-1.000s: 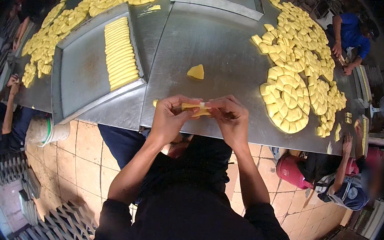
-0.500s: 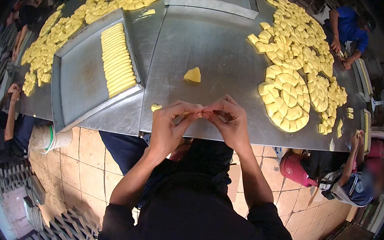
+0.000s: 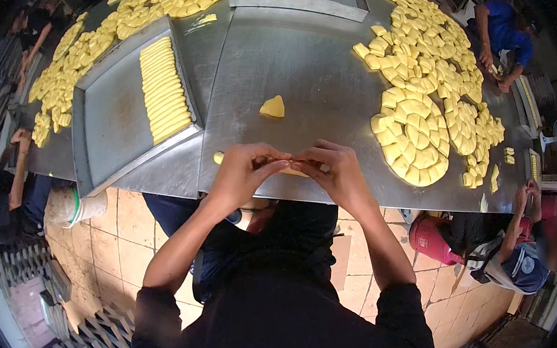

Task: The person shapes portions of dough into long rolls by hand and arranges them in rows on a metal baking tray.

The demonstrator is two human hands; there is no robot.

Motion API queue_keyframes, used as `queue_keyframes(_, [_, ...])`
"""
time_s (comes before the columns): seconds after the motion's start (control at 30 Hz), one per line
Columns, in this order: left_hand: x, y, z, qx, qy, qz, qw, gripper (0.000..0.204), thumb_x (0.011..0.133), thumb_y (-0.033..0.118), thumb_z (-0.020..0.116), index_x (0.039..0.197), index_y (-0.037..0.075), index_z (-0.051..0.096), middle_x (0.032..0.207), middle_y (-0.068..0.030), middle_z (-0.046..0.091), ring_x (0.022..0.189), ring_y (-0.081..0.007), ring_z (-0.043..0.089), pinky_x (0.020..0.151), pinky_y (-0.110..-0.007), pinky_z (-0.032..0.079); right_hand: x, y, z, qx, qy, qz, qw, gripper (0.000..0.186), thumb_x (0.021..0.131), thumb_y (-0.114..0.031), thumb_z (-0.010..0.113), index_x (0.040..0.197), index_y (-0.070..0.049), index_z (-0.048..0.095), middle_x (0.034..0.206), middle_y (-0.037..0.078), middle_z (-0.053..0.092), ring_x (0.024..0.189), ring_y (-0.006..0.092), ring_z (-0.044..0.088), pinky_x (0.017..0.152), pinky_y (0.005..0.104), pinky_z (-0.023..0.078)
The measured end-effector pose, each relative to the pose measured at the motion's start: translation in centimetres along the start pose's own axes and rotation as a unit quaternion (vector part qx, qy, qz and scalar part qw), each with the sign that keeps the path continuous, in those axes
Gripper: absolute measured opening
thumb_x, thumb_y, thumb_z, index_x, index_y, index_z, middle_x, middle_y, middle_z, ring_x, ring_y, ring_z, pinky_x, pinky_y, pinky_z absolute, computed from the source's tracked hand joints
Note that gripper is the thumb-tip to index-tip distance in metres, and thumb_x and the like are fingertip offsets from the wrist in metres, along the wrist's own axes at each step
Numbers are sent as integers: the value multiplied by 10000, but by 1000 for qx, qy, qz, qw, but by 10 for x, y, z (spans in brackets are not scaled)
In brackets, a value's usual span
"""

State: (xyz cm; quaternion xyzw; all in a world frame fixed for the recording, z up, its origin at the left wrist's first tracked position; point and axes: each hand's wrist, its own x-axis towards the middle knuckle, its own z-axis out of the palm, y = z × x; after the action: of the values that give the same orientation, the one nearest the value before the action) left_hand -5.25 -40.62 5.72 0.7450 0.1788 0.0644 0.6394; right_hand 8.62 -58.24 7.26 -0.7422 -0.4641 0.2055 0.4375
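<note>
Over the near edge of a steel table point(image 3: 315, 58), my left hand point(image 3: 242, 174) and my right hand point(image 3: 328, 172) meet fingertip to fingertip, pinching one thin yellow dough piece point(image 3: 294, 171) between them; most of it is hidden by the fingers. A small yellow scrap point(image 3: 218, 158) lies just left of my left hand. A single folded yellow dough wedge point(image 3: 273, 106) sits on the bare steel a little beyond my hands.
A steel tray point(image 3: 108, 119) at left holds a neat row of folded yellow pieces point(image 3: 163, 91). Heaps of flat yellow dough pieces point(image 3: 423, 107) cover the table's right side and far left point(image 3: 91, 45). Other people work around the table. A red bucket point(image 3: 432, 239) stands on the tiled floor.
My hands stayed together at the table edge, fingers closing more tightly over the dough so less of it shows. The view has shifted slightly.
</note>
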Motion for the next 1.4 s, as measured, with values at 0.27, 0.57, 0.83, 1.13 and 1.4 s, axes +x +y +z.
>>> queue_keyframes(0.27, [11, -58, 3, 234, -20, 142, 962, 161, 889, 123, 808, 995, 7, 775, 772, -115, 682, 679, -170, 600, 619, -356, 472, -1, 72, 28, -71, -30, -115, 990, 157, 898, -120, 756, 1006, -7, 744, 923, 156, 685, 886, 349, 688, 744, 428, 540])
queue_keyframes(0.57, [28, -42, -3, 326, -34, 131, 936, 377, 812, 241, 867, 903, 19, 576, 819, -144, 584, 832, -355, 618, 698, -437, 470, 2, 65, 28, -152, -48, -33, 987, 294, 870, -319, 807, 964, -71, 681, 852, 85, 625, 827, 293, 657, 720, 434, 514])
queue_keyframes(0.83, [22, -62, -8, 307, 34, 172, 935, 421, 822, 203, 875, 943, 24, 514, 777, -122, 575, 744, -284, 593, 673, -392, 475, -9, 84, 17, -249, 36, -50, 967, 324, 844, -374, 823, 843, -93, 662, 755, 49, 651, 767, 236, 652, 665, 379, 486])
queue_keyframes(1.13, [22, -48, -8, 141, -3, 57, 988, 400, 809, 148, 885, 999, 18, 558, 723, -100, 562, 680, -237, 566, 644, -374, 465, -17, 69, 19, -103, 31, -15, 994, 283, 844, -348, 830, 828, -89, 720, 721, 29, 631, 697, 237, 624, 675, 390, 460])
queue_keyframes(1.4, [28, -57, -8, 337, 72, 235, 909, 461, 768, 205, 909, 1005, 27, 556, 702, -110, 544, 696, -270, 558, 656, -419, 458, -13, 69, 11, -238, 69, 40, 968, 322, 847, -335, 838, 847, -72, 652, 715, 22, 595, 700, 251, 627, 675, 409, 445])
